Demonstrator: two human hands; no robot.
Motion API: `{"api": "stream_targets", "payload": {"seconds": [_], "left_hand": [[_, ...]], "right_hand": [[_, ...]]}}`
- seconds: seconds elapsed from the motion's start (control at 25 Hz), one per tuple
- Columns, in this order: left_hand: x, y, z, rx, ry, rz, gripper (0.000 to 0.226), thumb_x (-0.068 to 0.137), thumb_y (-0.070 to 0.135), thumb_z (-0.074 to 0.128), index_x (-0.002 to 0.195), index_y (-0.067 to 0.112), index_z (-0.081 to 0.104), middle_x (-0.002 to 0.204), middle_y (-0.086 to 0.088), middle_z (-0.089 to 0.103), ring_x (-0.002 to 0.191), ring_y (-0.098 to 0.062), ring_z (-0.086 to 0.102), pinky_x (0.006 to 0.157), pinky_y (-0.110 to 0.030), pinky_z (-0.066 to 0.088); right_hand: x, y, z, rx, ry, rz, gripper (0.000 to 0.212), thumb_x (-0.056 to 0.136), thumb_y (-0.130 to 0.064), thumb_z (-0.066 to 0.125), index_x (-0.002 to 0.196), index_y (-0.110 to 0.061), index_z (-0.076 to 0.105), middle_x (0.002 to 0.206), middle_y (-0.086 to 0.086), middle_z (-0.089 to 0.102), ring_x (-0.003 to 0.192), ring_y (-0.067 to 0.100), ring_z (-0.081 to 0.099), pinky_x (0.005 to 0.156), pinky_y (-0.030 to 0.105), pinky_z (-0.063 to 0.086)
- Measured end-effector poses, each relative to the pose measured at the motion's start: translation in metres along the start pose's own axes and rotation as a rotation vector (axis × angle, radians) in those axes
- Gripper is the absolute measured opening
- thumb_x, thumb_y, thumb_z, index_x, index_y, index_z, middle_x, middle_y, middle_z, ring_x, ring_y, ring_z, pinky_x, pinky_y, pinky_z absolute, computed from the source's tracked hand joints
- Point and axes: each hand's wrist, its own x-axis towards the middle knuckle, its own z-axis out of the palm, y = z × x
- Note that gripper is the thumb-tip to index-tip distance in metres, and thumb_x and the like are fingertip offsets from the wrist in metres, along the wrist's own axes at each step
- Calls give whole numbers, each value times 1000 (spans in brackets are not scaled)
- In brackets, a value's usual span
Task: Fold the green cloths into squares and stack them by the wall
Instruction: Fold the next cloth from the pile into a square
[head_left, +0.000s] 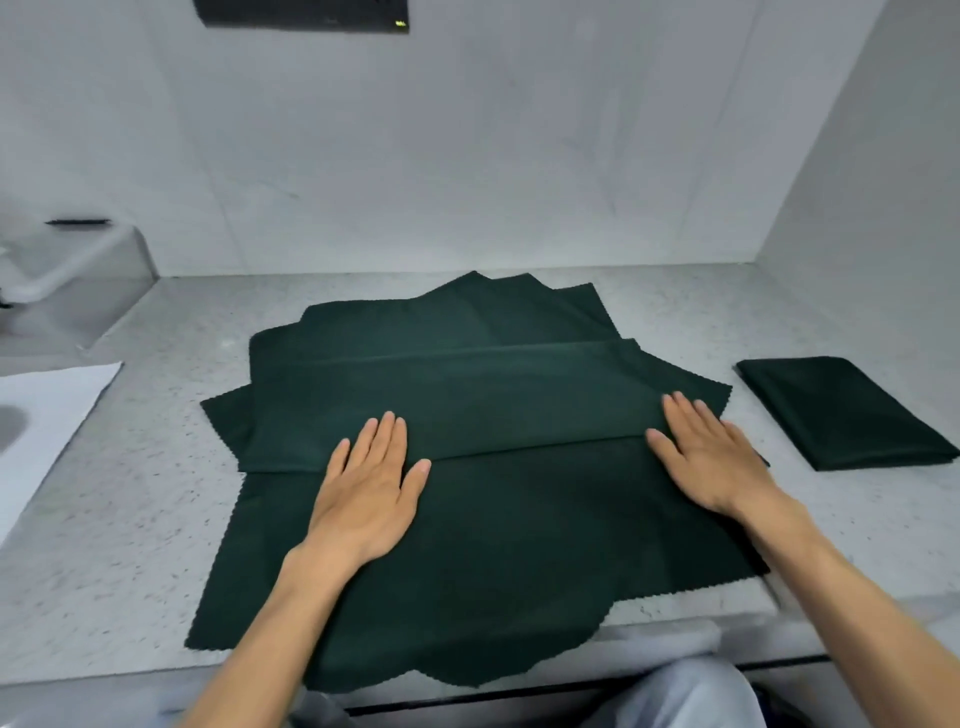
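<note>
Item: top green cloth (493, 400), dark, zigzag-edged, folded over once, lying on my loose pile of cloths (467, 571) mid-worktop (130, 519). My left hand (363, 499) and right hand (711, 457) press it flat, fingers straight, slightly spread. One folded square (847, 410) lies right, near the wall (857, 182).

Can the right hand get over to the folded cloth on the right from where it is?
Probably yes. The right hand lies flat on the top cloth, and only bare counter shows between it and the folded cloth.
</note>
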Motion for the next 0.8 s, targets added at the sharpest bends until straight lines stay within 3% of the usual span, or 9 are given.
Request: {"api": "stream_targets", "payload": {"seconds": [0.12,0.2,0.28,0.36,0.44,0.56,0.68,0.8], "left_hand": [[-21,8,-5,-198,196,-15,61,103,46,28,156,18,17,165,1,8,151,-14,3,123,-32,5],[-53,27,-11,-753,337,-186,52,98,32,54,147,17,42,153,-2,41,140,-17,35,118,-30,24],[-80,42,-31,-1561,149,-491,47,93,21,63,137,11,51,135,-7,58,125,-21,53,112,-39,38],[-84,42,-34,-2061,-68,-623,46,92,19,60,133,1,50,129,-18,61,122,-31,56,109,-48,40],[-73,37,-35,-2184,-49,-663,50,94,17,56,138,-3,44,132,-21,58,127,-33,52,111,-50,37],[-44,38,-39,-2254,89,-709,51,95,17,55,141,-2,41,140,-20,51,134,-31,46,114,-46,34],[-14,37,-36,-2266,261,-780,24,93,7,57,117,3,58,136,-17,55,130,-29,51,113,-41,37],[20,32,-39,-2299,396,-856,14,89,1,61,103,6,63,116,-16,68,107,-29,66,102,-42,49]], "right_hand": [[1,5,-7,-20,-22,31,68,99,-56,9,156,-23,-6,164,-7,-10,151,14,-7,122,37,2],[0,-13,-9,-80,62,4,68,99,-54,10,157,-19,-1,165,-3,-5,151,17,-7,123,39,3],[-1,-45,-10,-102,211,-186,69,97,-53,8,157,-19,10,165,-3,3,151,18,-1,122,39,6],[-4,-91,-15,62,186,-470,68,94,-56,12,154,-24,24,163,-6,17,151,17,10,122,36,11],[-6,-138,-15,200,54,-640,53,102,-47,27,151,-29,31,159,-11,26,149,12,15,121,30,12],[-11,-169,-7,287,-16,-695,47,105,-38,31,151,-30,33,157,-14,30,149,9,16,121,28,14],[-12,-162,2,266,-19,-705,47,105,-39,30,152,-31,31,156,-15,32,149,10,15,121,30,13],[-6,-163,-5,341,-36,-695,43,105,-40,31,145,-30,43,151,-15,41,145,6,24,118,25,19]]}}
